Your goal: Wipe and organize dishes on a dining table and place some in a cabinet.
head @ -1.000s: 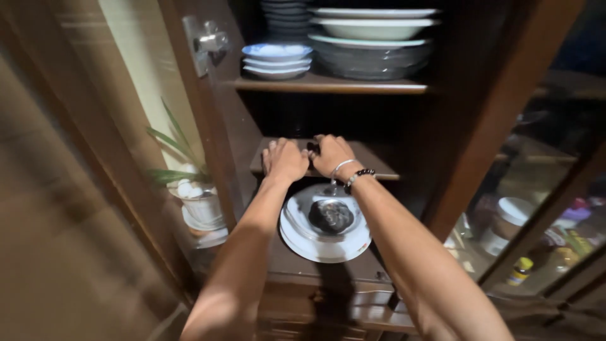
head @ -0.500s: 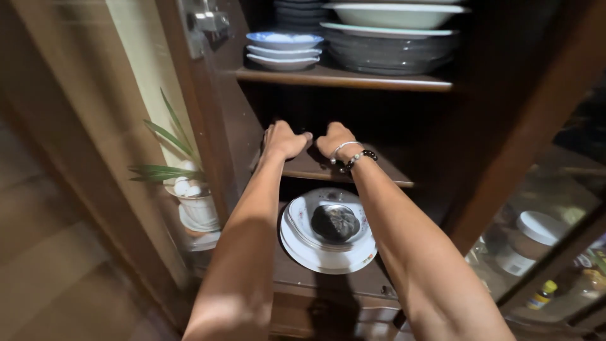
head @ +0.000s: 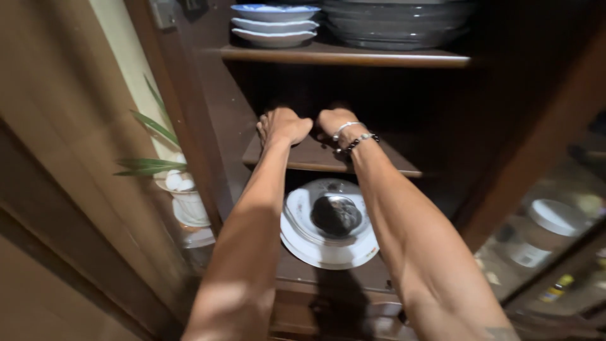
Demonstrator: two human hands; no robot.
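Both my arms reach into an open dark wooden cabinet. My left hand (head: 284, 125) and my right hand (head: 336, 121) lie side by side, knuckles up, on the middle shelf (head: 315, 159). Their fingers curl away into the dark back of the shelf, so anything under them is hidden. A silver bangle and a dark bead bracelet (head: 357, 141) circle my right wrist. Below the shelf, between my forearms, a stack of white plates (head: 328, 251) carries a dark round lump under a clear lid (head: 336, 215).
The upper shelf (head: 347, 58) bears small blue-and-white dishes (head: 274, 25) and larger stacked plates (head: 398, 28). A white pot with a green plant (head: 183, 192) stands left, behind the cabinet's door post (head: 183, 113). A white-lidded jar (head: 543, 230) shows through glass at right.
Both hands have slid from the shelf's front edge further back into the dark. The view has moved closer and lower, so the upper shelf sits higher in frame.
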